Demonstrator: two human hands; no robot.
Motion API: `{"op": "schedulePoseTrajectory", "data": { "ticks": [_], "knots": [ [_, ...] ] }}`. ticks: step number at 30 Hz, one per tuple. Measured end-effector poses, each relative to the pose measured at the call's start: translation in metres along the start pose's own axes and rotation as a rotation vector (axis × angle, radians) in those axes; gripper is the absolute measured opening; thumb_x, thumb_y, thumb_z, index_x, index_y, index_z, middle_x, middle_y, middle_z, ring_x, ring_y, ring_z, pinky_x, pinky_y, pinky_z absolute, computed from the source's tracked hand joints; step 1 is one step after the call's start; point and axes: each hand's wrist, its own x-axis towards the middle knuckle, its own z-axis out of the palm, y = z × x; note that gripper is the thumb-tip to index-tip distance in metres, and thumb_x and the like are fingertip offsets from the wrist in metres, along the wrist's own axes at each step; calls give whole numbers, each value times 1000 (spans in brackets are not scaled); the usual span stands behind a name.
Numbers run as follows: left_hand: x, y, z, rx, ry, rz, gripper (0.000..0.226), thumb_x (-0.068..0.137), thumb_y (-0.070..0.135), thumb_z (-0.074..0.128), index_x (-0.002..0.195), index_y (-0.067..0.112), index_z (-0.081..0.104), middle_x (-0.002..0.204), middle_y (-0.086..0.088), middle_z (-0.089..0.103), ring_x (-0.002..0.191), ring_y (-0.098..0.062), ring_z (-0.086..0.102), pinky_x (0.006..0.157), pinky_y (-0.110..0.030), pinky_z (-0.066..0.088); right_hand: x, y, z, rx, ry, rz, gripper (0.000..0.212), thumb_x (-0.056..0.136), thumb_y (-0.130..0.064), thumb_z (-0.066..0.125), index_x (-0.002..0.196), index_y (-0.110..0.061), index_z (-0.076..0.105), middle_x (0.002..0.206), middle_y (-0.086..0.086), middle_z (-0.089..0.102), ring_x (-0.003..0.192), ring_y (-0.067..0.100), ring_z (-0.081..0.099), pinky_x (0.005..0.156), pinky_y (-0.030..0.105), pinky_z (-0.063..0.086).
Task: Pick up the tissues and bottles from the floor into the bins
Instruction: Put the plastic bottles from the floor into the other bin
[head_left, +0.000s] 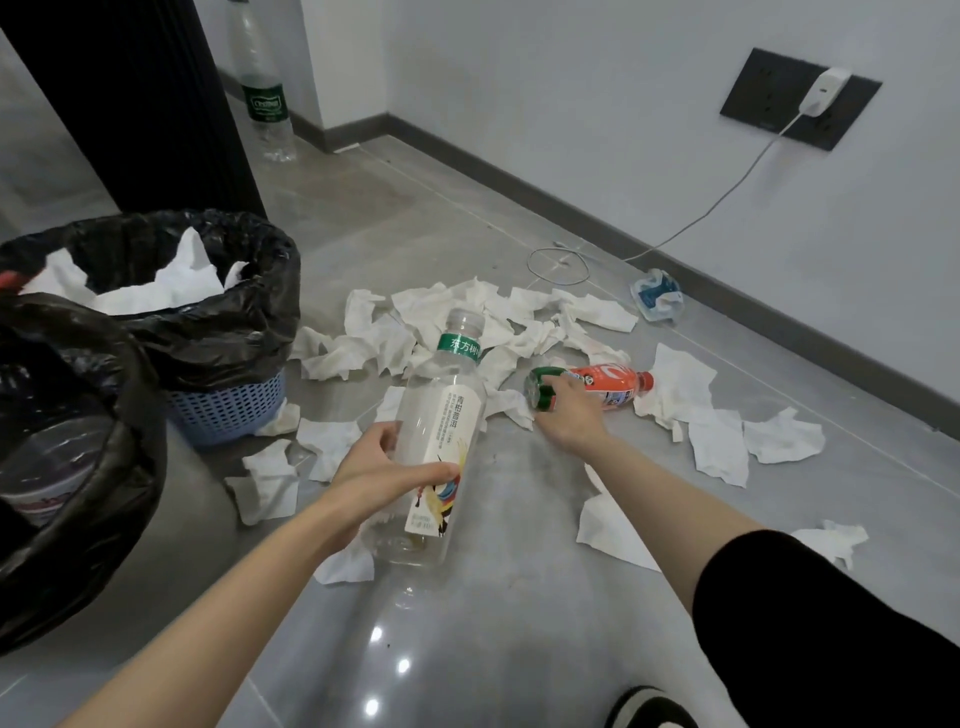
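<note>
Clear btl w/ white label (448, 431) held off the floor, neck pointing away, L hand (374, 467) wrapped round its lower body. R hand (569, 415) on green btl (541, 388) lying on floor, touching orange btl (613, 387); can't tell if the fingers have closed on it. Crumpled tissues (467, 317) scattered around both on grey floor (493, 597). Blue basket bin (228, 410) at left holds tissues, black-bagged bin (104, 519) nearer. Crushed btl (655, 299) by wall.

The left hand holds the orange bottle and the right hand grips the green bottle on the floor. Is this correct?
No. The head view shows the left hand holding the clear bottle; the orange bottle lies on the floor. The right hand grips the green bottle.
</note>
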Motion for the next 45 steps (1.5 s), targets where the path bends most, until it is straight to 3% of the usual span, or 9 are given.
{"op": "schedulePoseTrajectory", "data": {
  "ticks": [7, 15, 22, 25, 29, 33, 37, 41, 45],
  "knots": [
    [20, 5, 2, 0, 3, 7, 80, 61, 25, 87, 127, 21, 43, 111, 6, 57, 94, -4, 58, 78, -25, 50, 30, 1, 16, -82, 0, 11, 66, 88, -25, 53, 147, -25, 24, 158, 1, 11, 140, 36, 22, 108, 46, 28],
    [23, 1, -2, 4, 9, 8, 82, 62, 25, 87, 130, 20, 41, 115, 4, 54, 91, -1, 57, 75, -25, 49, 22, 1, 25, -131, 75, 68, 64, 94, -49, 42, 147, -19, 22, 149, 7, 21, 127, 45, 32, 100, 52, 33],
    [14, -3, -5, -10, 21, 9, 79, 60, 27, 87, 126, 22, 44, 115, 6, 55, 95, -5, 60, 73, -27, 51, 2, 15, 21, -164, 49, 143, 47, 96, -46, 35, 120, -13, 60, 142, 13, 24, 128, 43, 21, 101, 48, 36],
    [10, -3, -5, -18, 31, 17, 75, 60, 25, 88, 121, 23, 46, 108, 11, 55, 95, -5, 60, 76, -27, 51, -8, 15, 26, -225, 154, 160, 45, 94, -38, 43, 120, -4, 57, 139, 18, 31, 117, 41, 34, 98, 44, 40],
    [9, -2, -5, -11, 33, 24, 73, 60, 25, 87, 120, 24, 46, 104, 16, 53, 95, -5, 60, 74, -26, 50, -13, 16, 32, -61, 255, 269, 69, 82, -30, 63, 136, -4, 29, 135, 22, 30, 113, 42, 39, 92, 43, 41],
    [10, -1, -5, -1, 25, 16, 75, 62, 25, 87, 124, 23, 45, 106, 14, 53, 92, -2, 59, 67, -22, 49, -4, 23, 30, 208, 177, 453, 87, 77, -35, 70, 140, -10, 16, 129, 19, 43, 118, 41, 45, 96, 43, 41],
    [8, 3, -4, 7, 12, 16, 78, 63, 25, 86, 127, 23, 43, 115, 6, 53, 92, -2, 58, 68, -23, 49, -3, 26, 28, 458, 140, 610, 79, 72, -36, 75, 127, -7, 26, 121, 15, 52, 114, 37, 51, 97, 45, 46],
    [5, 11, -5, -5, -1, 30, 76, 62, 24, 87, 123, 27, 42, 103, 11, 53, 95, -5, 58, 79, -29, 51, -12, 12, 21, 760, 123, 651, 74, 73, -30, 74, 128, -5, 32, 113, 14, 52, 104, 31, 55, 91, 43, 51],
    [-7, 25, -16, -34, 30, 56, 81, 58, 27, 89, 124, 28, 42, 101, 14, 53, 97, -8, 58, 89, -32, 49, -25, -21, 4, 1058, 57, 501, 52, 73, -16, 71, 120, -4, 51, 101, 15, 59, 83, 28, 60, 57, 31, 51]
  ]
}}
